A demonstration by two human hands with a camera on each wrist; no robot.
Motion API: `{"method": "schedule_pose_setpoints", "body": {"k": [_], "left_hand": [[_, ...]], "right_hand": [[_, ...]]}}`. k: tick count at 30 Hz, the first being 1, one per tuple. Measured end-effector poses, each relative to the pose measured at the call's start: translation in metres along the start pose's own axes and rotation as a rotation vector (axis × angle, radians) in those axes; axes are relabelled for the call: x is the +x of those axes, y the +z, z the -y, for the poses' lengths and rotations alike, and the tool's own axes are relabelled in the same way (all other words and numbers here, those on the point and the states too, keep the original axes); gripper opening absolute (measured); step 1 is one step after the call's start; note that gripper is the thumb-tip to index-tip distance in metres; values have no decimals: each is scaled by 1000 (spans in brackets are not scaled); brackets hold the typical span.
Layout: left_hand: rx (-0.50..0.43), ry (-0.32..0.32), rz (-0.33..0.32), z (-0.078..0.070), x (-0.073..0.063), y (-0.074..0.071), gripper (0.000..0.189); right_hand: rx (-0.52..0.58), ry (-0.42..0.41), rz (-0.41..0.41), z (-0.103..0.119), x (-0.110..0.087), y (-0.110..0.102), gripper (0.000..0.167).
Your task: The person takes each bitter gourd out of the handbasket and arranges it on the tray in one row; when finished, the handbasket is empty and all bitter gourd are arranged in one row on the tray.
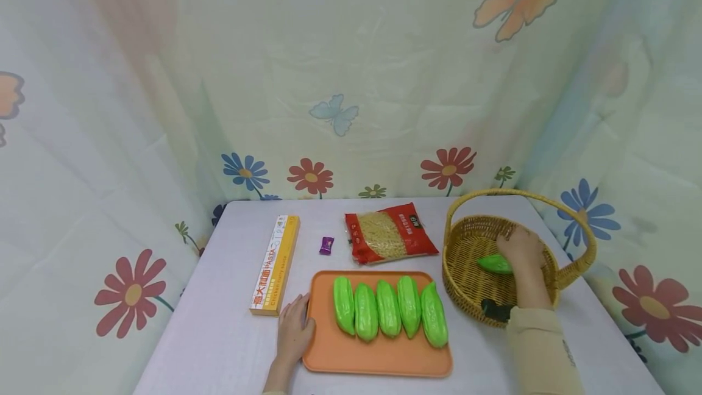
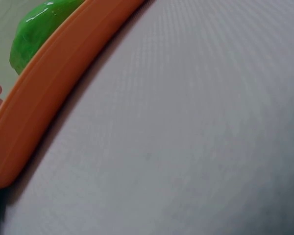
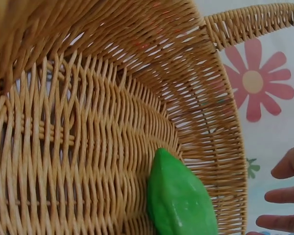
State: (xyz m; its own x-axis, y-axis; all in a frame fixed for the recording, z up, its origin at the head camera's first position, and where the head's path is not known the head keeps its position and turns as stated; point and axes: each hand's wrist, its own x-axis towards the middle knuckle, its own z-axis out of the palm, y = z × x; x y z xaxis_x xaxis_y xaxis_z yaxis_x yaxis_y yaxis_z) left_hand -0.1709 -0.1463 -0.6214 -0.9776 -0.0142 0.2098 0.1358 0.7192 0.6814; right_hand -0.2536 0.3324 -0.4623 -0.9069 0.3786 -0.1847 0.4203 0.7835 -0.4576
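My left hand (image 1: 294,329) rests at the left edge of an orange tray (image 1: 378,363), thumb right at the rim and fingers extended. On the tray several light green, ribbed bitter melons (image 1: 389,308) lie side by side. Over the wicker basket (image 1: 457,273) at the right, my right hand (image 1: 521,250) reaches in from the front. One more green bitter melon (image 3: 181,198) lies inside on the woven bottom, partly under that hand. In the right wrist view, the fingers (image 3: 286,196) are spread apart beyond the basket's rim and hold nothing.
A yellow and white pasta box (image 1: 276,264) lies left of the tray. Behind the tray are a small purple packet (image 1: 326,245) and a red bag of pasta (image 1: 390,233). The basket's tall handle (image 1: 515,192) arches over it. A patterned curtain surrounds the table.
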Motion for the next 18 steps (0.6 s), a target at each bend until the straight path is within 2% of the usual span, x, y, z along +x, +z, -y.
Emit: {"method": "schedule_pose_setpoints", "body": {"k": [5,8,15,18], "left_hand": [[4,-2,3,1,0,1,54],[7,5,-5,1,1,3,54],[17,56,-59,4,0,6,53],[24,67,-75,4,0,6,53]], "right_hand": [[-45,-96,2,-13,7,6,50],[-79,-139,22,-19,11,8,57],[-55,-6,113,-25,10,5,64],[-67,7,124,-24,9,4,61]]}}
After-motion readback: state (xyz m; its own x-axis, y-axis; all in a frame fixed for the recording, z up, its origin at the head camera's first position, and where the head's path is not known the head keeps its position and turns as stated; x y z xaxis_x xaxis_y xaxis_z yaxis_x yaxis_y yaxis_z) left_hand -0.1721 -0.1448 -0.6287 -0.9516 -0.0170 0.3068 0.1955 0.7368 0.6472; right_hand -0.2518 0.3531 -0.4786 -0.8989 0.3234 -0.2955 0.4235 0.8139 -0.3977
